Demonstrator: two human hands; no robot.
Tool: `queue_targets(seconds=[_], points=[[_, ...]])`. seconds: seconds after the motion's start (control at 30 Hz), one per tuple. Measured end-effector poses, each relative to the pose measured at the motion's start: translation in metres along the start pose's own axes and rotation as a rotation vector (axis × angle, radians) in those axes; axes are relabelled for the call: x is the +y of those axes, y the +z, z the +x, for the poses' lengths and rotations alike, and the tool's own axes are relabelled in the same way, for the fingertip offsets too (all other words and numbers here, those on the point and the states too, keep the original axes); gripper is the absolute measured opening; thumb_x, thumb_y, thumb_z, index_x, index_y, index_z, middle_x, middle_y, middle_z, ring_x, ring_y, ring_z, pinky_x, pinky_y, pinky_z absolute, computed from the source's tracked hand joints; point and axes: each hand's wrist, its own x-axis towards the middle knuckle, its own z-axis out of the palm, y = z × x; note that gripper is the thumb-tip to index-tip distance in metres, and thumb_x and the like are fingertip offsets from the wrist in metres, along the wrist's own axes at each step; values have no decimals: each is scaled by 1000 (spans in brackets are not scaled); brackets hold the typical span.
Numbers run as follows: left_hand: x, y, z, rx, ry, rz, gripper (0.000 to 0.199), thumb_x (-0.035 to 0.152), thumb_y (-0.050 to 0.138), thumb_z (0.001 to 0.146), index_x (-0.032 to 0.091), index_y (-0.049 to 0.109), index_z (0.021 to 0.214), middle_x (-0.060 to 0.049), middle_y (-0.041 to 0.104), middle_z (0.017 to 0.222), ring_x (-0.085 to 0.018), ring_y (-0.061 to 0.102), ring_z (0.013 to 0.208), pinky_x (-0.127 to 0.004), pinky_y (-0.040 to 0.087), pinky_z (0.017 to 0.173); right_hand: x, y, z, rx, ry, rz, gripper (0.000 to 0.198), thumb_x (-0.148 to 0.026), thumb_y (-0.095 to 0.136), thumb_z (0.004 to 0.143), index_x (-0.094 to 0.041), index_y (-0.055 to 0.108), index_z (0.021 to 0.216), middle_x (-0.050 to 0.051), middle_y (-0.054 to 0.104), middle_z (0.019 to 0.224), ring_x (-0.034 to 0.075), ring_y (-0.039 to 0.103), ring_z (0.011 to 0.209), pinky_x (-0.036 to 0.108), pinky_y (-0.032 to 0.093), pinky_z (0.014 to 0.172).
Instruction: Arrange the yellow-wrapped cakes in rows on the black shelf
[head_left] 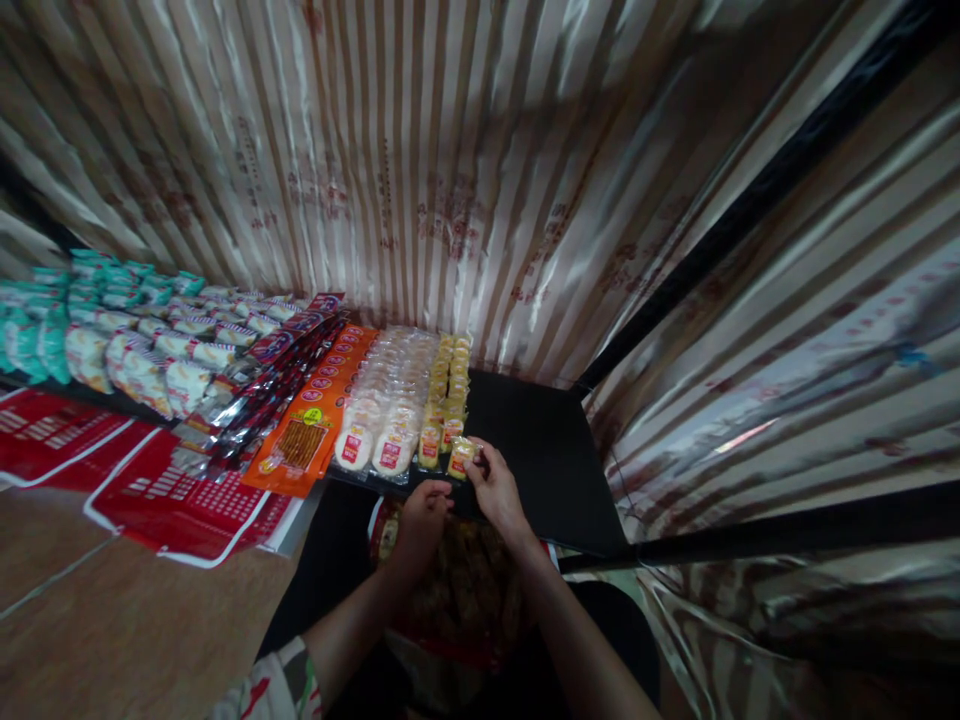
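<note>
My right hand point(495, 488) pinches a small yellow snack packet point(461, 457) by its right side, at the front end of two rows of yellow packets point(430, 443). To its left, my left hand point(424, 518) hovers near the front edge of the black shelf point(547, 455). Its fingers are curled together, and whatever they may hold is hidden. Below both hands, an open bag point(472, 585) of brownish wrapped pieces sits dark between my legs. Round white rice crackers in clear wrappers point(391, 452) line up beside the yellow rows.
Further left lie an orange pack of sticks point(300, 445), dark shiny packets point(259, 385), white packets point(187, 380) and teal packets point(52, 345). Red printed sheets point(187, 490) hang off the shelf front. A striped curtain point(420, 150) and black poles point(720, 240) stand behind and to the right.
</note>
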Motion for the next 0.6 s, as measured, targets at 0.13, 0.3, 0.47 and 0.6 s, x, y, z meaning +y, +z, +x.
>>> queue_targets(seconds=[0.13, 0.3, 0.47, 0.6], points=[[2, 3, 10, 8, 47, 87, 21, 10, 43, 74, 14, 59, 89, -5, 66, 83, -13, 64, 76, -21, 51, 63, -1, 9, 10, 1, -5, 13, 40, -27, 51, 75, -21, 57, 114, 3, 57, 92, 16, 58, 80, 29, 52, 73], [0, 1, 21, 5, 110, 184, 23, 10, 43, 75, 16, 59, 91, -6, 66, 92, -14, 63, 84, -24, 53, 72, 1, 19, 11, 70, -14, 73, 45, -28, 51, 75, -19, 53, 119, 7, 58, 100, 17, 59, 88, 31, 53, 76], [-1, -2, 27, -26, 203, 214, 29, 10, 42, 76, 16, 61, 97, -8, 64, 106, -16, 62, 95, -29, 52, 81, 9, 28, 2, 127, 0, 46, 42, -31, 53, 74, -20, 56, 115, 9, 57, 104, 20, 60, 90, 33, 54, 76], [-2, -2, 28, -56, 266, 249, 33, 12, 40, 77, 15, 61, 103, -9, 63, 111, -17, 59, 101, -32, 49, 89, 7, 32, -1, 137, 29, -24, 40, -31, 52, 76, -16, 56, 113, 12, 57, 103, 21, 61, 85, 34, 54, 74]])
